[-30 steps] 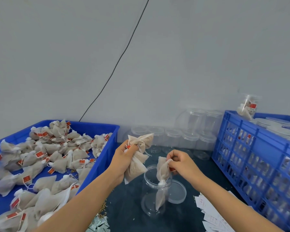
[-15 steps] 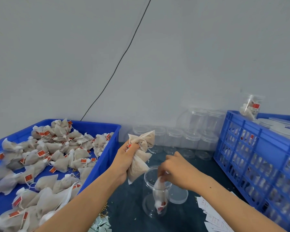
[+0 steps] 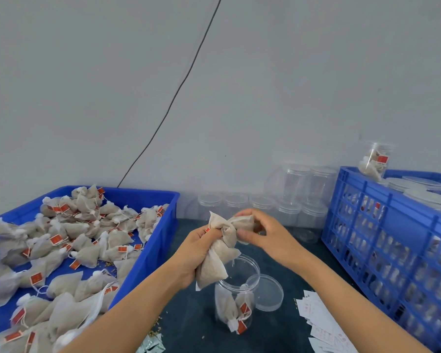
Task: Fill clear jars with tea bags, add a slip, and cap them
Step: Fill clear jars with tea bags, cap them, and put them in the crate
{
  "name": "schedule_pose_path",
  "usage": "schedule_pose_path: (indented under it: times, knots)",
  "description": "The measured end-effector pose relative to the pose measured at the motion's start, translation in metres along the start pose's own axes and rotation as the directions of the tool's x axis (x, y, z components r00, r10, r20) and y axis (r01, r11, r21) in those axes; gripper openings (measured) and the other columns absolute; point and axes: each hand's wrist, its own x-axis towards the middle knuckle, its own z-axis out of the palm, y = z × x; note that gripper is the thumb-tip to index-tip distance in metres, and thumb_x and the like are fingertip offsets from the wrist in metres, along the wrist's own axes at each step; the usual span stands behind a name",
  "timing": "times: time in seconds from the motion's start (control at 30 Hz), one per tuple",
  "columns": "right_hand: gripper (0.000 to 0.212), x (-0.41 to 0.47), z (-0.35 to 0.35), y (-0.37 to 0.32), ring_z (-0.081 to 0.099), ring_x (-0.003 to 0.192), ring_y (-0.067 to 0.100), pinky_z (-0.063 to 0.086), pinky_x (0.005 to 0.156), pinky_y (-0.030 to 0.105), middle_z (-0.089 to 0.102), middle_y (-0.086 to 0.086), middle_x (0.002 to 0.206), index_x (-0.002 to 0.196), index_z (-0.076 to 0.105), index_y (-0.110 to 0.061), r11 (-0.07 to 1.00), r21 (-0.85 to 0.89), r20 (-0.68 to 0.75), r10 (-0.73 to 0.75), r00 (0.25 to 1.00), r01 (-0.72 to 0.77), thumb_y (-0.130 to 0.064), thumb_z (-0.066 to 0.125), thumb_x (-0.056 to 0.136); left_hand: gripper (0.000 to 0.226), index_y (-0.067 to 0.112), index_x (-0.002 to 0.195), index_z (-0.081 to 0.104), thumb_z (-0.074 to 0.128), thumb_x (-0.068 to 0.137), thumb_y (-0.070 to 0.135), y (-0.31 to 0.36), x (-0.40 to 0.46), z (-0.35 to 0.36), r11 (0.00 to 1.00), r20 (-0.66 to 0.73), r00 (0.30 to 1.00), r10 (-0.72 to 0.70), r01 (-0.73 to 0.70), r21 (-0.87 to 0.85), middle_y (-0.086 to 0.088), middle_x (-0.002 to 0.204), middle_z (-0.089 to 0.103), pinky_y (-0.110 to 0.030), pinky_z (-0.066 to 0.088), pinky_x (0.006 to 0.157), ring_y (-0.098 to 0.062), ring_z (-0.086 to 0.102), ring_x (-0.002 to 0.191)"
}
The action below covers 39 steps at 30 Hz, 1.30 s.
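Observation:
An open clear jar (image 3: 236,301) stands on the dark table in front of me, with tea bags lying at its bottom. Its clear lid (image 3: 266,293) lies flat just to its right. Above the jar my left hand (image 3: 195,253) grips a bunch of beige tea bags (image 3: 220,253). My right hand (image 3: 262,235) pinches the top bag of that bunch. White paper slips (image 3: 321,322) lie fanned out at the lower right.
A blue tray (image 3: 150,253) heaped with red-tagged tea bags fills the left. Empty capped jars (image 3: 288,200) line the wall. A blue crate (image 3: 382,233) of filled jars stands on the right, one filled jar (image 3: 374,159) on top. A black cable runs down the wall.
My right hand let a tea bag drop into the jar, then rose to the bunch in my left hand and took hold of its top bag.

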Motion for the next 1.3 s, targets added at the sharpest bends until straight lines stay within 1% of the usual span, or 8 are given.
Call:
schedule_pose_path:
  times: [0.33, 0.5, 0.63, 0.77, 0.93, 1.07, 1.17, 1.3]
  knots:
    - [0.008, -0.009, 0.001, 0.013, 0.067, 0.086, 0.020, 0.059, 0.067, 0.028, 0.068, 0.011, 0.096, 0.096, 0.062, -0.006, 0.875, 0.451, -0.232, 0.304, 0.924, -0.175, -0.012, 0.062, 0.092, 0.018, 0.011, 0.092, 0.067, 0.053, 0.097, 0.022, 0.003, 0.002, -0.004, 0.993, -0.174, 0.984, 0.045, -0.062, -0.097, -0.001, 0.068, 0.068, -0.021, 0.049, 0.046, -0.008, 0.064, 0.055]
    - [0.013, -0.013, 0.007, 0.012, 0.052, 0.074, 0.002, 0.042, 0.069, 0.015, 0.060, -0.009, 0.081, 0.081, 0.061, -0.021, 0.982, -0.167, -0.095, 0.077, 0.993, -0.092, -0.030, 0.067, 0.088, 0.021, 0.015, 0.078, 0.062, 0.054, 0.096, 0.021, 0.003, 0.003, -0.006, 0.991, -0.227, 0.972, 0.052, -0.079, -0.113, 0.004, 0.054, 0.063, -0.019, 0.047, 0.041, -0.005, 0.060, 0.046]
    - [0.015, -0.010, 0.023, 0.009, 0.054, 0.092, 0.015, 0.031, 0.083, 0.031, 0.064, -0.005, 0.094, 0.091, 0.068, -0.022, 0.612, -0.780, 0.151, -0.020, 0.988, 0.132, -0.034, 0.059, 0.090, 0.018, 0.012, 0.086, 0.064, 0.055, 0.096, 0.024, 0.000, 0.005, -0.007, 0.992, -0.211, 0.977, 0.017, -0.043, -0.118, 0.001, 0.061, 0.065, -0.021, 0.048, 0.044, -0.008, 0.062, 0.050]
    - [0.021, 0.001, 0.042, -0.004, 0.053, 0.075, 0.031, 0.038, 0.066, 0.031, 0.064, 0.010, 0.085, 0.082, 0.067, -0.014, 0.497, -0.844, 0.337, 0.202, 0.920, 0.200, 0.000, 0.052, 0.078, 0.017, 0.014, 0.088, 0.064, 0.055, 0.096, 0.026, -0.002, 0.006, -0.008, 0.994, -0.220, 0.975, 0.017, -0.040, -0.100, 0.002, 0.061, 0.067, -0.021, 0.049, 0.045, -0.007, 0.063, 0.051]
    - [0.025, 0.012, 0.036, -0.012, 0.064, 0.081, 0.025, 0.052, 0.074, 0.033, 0.069, 0.008, 0.094, 0.089, 0.072, -0.014, 0.680, -0.731, 0.225, 0.169, 0.960, 0.051, -0.002, 0.050, 0.086, 0.016, 0.015, 0.090, 0.065, 0.055, 0.097, 0.025, -0.004, 0.005, -0.011, 0.998, -0.230, 0.973, 0.007, -0.020, -0.055, 0.003, 0.061, 0.067, -0.021, 0.051, 0.047, -0.006, 0.063, 0.051]
    - [0.025, 0.012, 0.022, -0.017, 0.061, 0.066, 0.012, 0.044, 0.052, 0.017, 0.066, 0.001, 0.094, 0.090, 0.061, -0.024, 0.987, -0.091, -0.138, 0.119, 0.983, -0.132, -0.017, 0.039, 0.100, 0.017, 0.013, 0.093, 0.065, 0.057, 0.096, 0.026, -0.005, 0.007, -0.011, 1.000, -0.183, 0.983, 0.005, -0.009, -0.018, -0.003, 0.073, 0.069, -0.024, 0.051, 0.052, -0.011, 0.066, 0.058]
    - [0.008, 0.010, 0.024, -0.018, 0.059, 0.068, 0.003, 0.045, 0.053, 0.016, 0.063, -0.007, 0.092, 0.097, 0.056, -0.036, 0.997, -0.014, 0.013, 0.073, 0.997, -0.073, -0.042, 0.052, 0.095, 0.020, 0.008, 0.092, 0.069, 0.065, 0.089, 0.027, -0.005, 0.004, -0.004, 0.998, -0.120, 0.992, 0.044, -0.038, 0.057, -0.007, 0.077, 0.072, -0.023, 0.052, 0.054, -0.013, 0.068, 0.062]
    - [0.018, 0.011, 0.024, -0.017, 0.059, 0.063, 0.015, 0.052, 0.056, 0.028, 0.063, 0.007, 0.080, 0.089, 0.061, -0.006, 0.998, 0.028, -0.132, 0.067, 0.989, -0.064, -0.023, 0.061, 0.094, 0.039, 0.007, 0.101, 0.066, 0.072, 0.074, 0.034, -0.003, -0.001, 0.004, 0.996, -0.050, 0.996, 0.075, -0.072, 0.045, -0.008, 0.084, 0.072, -0.024, 0.053, 0.056, -0.014, 0.069, 0.067]
